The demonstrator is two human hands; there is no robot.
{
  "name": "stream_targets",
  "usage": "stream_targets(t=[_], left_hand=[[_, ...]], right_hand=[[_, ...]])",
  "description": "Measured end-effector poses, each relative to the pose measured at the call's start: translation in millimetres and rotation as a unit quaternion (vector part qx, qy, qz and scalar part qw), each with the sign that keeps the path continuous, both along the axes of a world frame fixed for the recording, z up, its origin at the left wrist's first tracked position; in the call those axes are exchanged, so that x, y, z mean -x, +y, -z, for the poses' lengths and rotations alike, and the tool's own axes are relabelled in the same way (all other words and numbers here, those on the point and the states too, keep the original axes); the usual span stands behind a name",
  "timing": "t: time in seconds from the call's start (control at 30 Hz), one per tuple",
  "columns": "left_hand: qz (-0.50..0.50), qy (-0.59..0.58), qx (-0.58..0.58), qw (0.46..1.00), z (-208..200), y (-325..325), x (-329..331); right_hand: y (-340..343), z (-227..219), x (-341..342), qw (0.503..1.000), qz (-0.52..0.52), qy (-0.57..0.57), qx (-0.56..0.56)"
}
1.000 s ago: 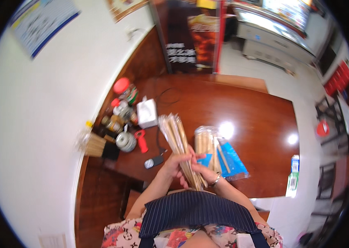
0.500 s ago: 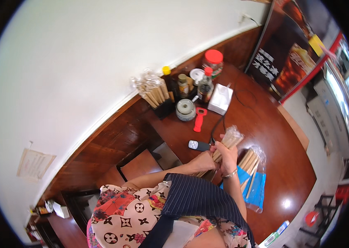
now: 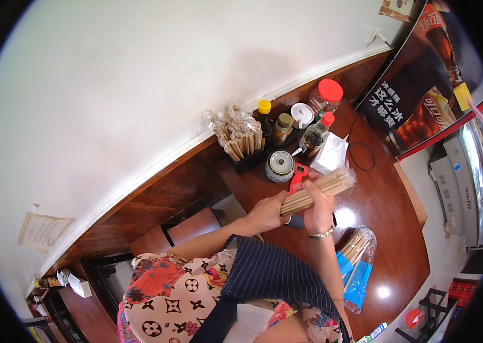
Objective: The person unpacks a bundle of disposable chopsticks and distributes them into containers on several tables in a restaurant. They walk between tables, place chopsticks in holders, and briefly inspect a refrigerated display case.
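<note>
head: red opener (lidded pot alongside) near held chopsticks

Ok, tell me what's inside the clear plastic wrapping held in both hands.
Slim, pale wooden sticks show through the clear plastic wrapping. The left hand and right hand cover parts of them, and the underside cannot be seen.

Chopsticks matt wood, wrapper clear shiny plastic; tabletop glossy wood; apron matt cloth; bracelet shiny metal
</note>
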State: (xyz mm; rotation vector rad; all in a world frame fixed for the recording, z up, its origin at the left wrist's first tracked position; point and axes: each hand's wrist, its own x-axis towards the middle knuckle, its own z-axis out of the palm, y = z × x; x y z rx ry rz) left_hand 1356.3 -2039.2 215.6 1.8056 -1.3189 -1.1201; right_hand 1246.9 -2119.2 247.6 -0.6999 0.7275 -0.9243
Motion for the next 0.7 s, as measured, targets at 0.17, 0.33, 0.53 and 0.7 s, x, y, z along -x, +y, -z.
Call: stream_targets(t=[0.17,0.33,0.53,0.7], left_hand=[[-0.077,-0.179,0.275,0.941,-27,19,-63],[-0.324,-0.103,0.296,0.893,-8,13,-128],[-0.264,-0.17,0.186,0.931,16,-1,-147],[-0.235,-0.162,0.137,0.948,19,-5,-150]], right_hand=[[-14,-24,-56,0.992,0.014,-0.074,0.103],[-23,-46,-108,0.97,0.0,-0.058,0.234],[-20,-33,-147,0.946,-0.002,-0.02,0.322],[-10,-8,-163,0.946,-0.019,0.03,0.324]])
